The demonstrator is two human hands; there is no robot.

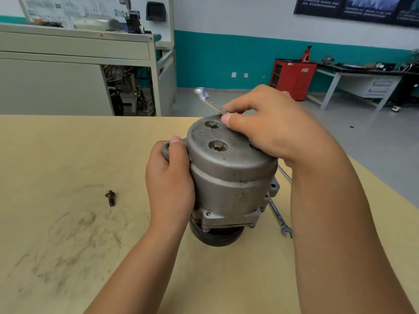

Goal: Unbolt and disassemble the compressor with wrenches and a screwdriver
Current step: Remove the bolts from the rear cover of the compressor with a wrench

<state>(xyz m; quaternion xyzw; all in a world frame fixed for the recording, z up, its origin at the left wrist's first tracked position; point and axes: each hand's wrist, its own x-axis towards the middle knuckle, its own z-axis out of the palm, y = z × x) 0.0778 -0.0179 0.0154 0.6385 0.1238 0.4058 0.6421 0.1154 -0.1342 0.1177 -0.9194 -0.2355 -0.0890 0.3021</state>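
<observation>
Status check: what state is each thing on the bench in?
Grey metal compressor: upright on pulley, gripped by left hand.
Two top hex bolts: seated.
Loose dark bolt: lying on tan table.
Slim silver wrench: pinched in right hand.
Second silver wrench: lying beside compressor.

One compressor (229, 177) is counted on the one table (68, 155), with two hands at it, a left hand (170, 177) and a right hand (267, 125). Three bolts are seen in total: a far bolt (213, 124) and a near bolt (218, 145) seated in the top, plus one loose bolt (110, 197). Two wrenches are counted, a held wrench (210, 104) and a lying wrench (280, 219), plus one thin shaft (285, 175) that can't be identified.
</observation>
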